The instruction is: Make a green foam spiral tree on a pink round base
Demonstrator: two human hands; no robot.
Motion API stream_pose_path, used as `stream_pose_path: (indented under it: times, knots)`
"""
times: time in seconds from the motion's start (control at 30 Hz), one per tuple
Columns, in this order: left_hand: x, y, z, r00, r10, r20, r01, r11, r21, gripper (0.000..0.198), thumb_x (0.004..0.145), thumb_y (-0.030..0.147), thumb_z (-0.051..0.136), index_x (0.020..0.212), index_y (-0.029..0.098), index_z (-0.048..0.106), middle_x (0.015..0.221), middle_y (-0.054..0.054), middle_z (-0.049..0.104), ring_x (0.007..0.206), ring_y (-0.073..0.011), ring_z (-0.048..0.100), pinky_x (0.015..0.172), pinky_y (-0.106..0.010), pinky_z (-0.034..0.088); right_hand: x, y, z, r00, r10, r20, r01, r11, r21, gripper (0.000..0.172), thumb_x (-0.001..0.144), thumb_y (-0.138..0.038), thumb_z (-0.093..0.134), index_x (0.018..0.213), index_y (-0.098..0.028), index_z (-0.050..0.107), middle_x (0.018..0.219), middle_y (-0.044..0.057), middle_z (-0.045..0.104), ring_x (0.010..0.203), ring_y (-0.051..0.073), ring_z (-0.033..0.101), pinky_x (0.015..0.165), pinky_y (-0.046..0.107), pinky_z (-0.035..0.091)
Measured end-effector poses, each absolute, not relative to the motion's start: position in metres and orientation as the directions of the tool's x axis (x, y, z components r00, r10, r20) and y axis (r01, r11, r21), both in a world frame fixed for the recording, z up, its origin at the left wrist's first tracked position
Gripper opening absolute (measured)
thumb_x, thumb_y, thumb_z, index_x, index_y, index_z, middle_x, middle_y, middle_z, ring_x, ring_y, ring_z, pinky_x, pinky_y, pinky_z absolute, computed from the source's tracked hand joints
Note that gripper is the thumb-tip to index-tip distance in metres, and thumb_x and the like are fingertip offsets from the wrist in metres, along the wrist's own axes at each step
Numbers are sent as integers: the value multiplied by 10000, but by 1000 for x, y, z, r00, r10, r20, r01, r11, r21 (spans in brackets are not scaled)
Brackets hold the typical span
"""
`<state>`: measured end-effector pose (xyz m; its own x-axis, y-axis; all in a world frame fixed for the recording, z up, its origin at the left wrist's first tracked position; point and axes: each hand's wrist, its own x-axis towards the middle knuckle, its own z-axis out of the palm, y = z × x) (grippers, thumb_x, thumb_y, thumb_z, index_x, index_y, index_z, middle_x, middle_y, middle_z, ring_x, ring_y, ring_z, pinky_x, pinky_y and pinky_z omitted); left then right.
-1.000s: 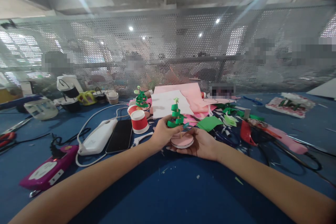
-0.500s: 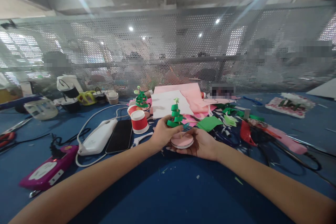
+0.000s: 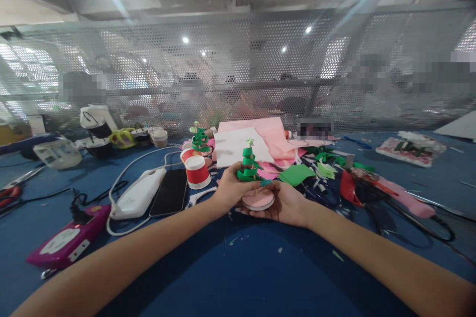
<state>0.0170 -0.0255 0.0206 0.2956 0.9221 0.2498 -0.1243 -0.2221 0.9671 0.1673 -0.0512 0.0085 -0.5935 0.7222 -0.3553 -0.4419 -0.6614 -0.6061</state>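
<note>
A small green paper Christmas tree [image 3: 249, 161] with a pale star on top stands upright on a round pink base [image 3: 258, 200]. My left hand [image 3: 231, 185] has its fingers closed around the lower part of the tree, at its left side. From the right, my right hand [image 3: 288, 202] grips the pink base, with fingers under it and the thumb near its top edge. Some fingertips are hidden behind the tree and base. A second green paper tree [image 3: 200, 139] stands farther back, left of my hands.
Red-and-white paper cups [image 3: 198, 172], a phone [image 3: 170, 193], a white power bank [image 3: 139, 194] and a purple power strip [image 3: 69, 237] lie left. White and pink paper sheets [image 3: 240, 147] lie behind. To the right are green paper scraps [image 3: 296, 175] and a pink-handled glue gun [image 3: 405, 197].
Both hands keep their hold and stay nearly in place. The lower green paper strip of the tree has shifted slightly near my left fingers.
</note>
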Motion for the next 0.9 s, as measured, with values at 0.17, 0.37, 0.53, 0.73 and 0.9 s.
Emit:
stream_pose_path:
  times: [0.17,0.37,0.53,0.73,0.9]
  knots:
    - [18,-26,23,276,926,257,-94,-240,966,411,535,277,818,860,142,607,750,-12,687,660,-131,630,634,-237,497,169,-50,6,-630,702,-332,-448,-678,-583,452,788,-215,341,1171,-14,472,1020,217,649,926,229,654,740,352,548]
    - [17,-27,26,260,928,268,-67,-259,964,374,559,310,804,832,137,615,731,-4,676,646,-119,616,606,-216,480,169,-50,6,-594,715,-369,-451,-676,-583,461,777,-213,355,1166,-1,485,1016,224,651,910,240,662,727,352,556]
    - [15,-25,21,297,922,247,-85,-232,969,453,540,284,820,914,144,606,759,-11,692,682,-130,641,653,-232,506,167,-54,13,-580,719,-384,-471,-680,-562,486,760,-192,356,1186,11,472,1049,233,637,966,250,646,739,340,551]
    - [15,-25,16,325,921,216,-119,-187,975,492,529,282,830,936,133,597,821,-43,708,725,-155,664,687,-259,524,167,-56,17,-552,735,-395,-486,-668,-564,472,768,-172,348,1189,0,472,1072,225,629,973,244,645,716,324,556]
    - [15,-26,17,333,921,201,-80,-185,980,502,535,289,827,956,142,597,835,-42,711,727,-160,667,686,-264,526,168,-54,14,-535,745,-398,-505,-660,-556,432,811,-197,335,1189,-37,470,1058,201,637,957,233,649,711,336,562]
